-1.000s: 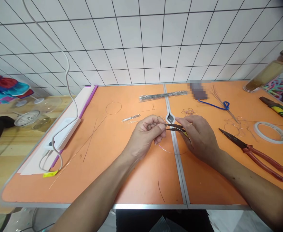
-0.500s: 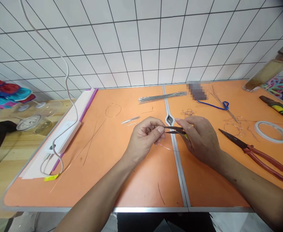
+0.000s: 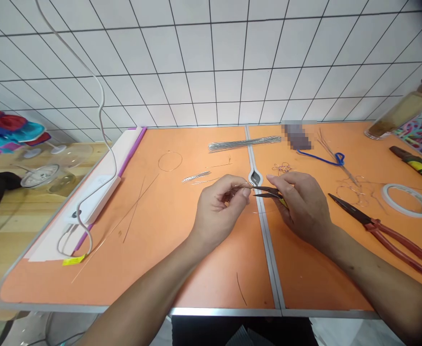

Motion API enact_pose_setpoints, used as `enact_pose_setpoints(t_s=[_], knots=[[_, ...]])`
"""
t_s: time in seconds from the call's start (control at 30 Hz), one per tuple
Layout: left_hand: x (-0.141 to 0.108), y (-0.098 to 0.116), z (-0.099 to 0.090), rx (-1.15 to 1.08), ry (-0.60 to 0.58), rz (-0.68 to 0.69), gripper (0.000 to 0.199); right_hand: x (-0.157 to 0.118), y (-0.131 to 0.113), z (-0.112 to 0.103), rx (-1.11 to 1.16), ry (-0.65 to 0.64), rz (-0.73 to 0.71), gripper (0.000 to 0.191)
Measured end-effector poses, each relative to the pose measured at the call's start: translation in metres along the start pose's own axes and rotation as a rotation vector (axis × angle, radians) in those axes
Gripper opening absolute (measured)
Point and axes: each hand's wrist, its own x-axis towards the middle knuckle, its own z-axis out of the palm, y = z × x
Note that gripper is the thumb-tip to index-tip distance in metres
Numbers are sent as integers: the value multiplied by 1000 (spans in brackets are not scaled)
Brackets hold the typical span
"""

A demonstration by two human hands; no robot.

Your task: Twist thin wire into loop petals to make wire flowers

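Observation:
Near the seam of the orange table, my left hand pinches a thin copper-coloured wire between thumb and fingers; part of it is hidden in the palm. My right hand is closed around small pliers with dark pointed jaws and a bit of yellow handle showing. The jaws are parted and point left, with the upper tip close to the wire at my left fingertips. Whether that tip touches the wire I cannot tell.
Red-handled pliers and a roll of white tape lie at right. Behind my hands is a bundle of straight wires. A wire ring and long loose wires lie left, near a white power strip.
The jaws of the small pliers stay parted and have shifted slightly right, along with both hands. The whole view has shifted a little too.

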Motion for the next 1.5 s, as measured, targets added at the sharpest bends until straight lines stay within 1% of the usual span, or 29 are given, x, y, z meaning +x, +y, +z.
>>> enact_pose_setpoints(t_s=[0.13, 0.3, 0.5, 0.7, 0.87, 1.17, 1.37, 1.5], knots=[[0, -3, 1, 20, 14, 33, 9, -2, 2, 2, -6, -3, 0, 58], [2, -8, 0, 29, -23, 113, 5, -2, 3, 4, -24, 29, -26, 48], [2, -8, 1, 10, -26, 86, 8, 0, 1, 4, -28, 43, -19, 42], [2, -9, 0, 9, -25, 112, 9, 1, 0, 3, -49, 46, -46, 35], [2, -11, -1, -34, -37, 82, 9, 1, -1, 3, -47, 45, -44, 35], [4, -18, -6, -164, -106, -9, 10, 1, -1, 3, -82, 7, -42, 29], [7, -22, -8, -166, -58, -18, 15, -1, -2, 5, -63, -11, -24, 30], [9, -23, -10, -191, -52, -19, 11, 0, -3, 6, -72, -5, -31, 31]])
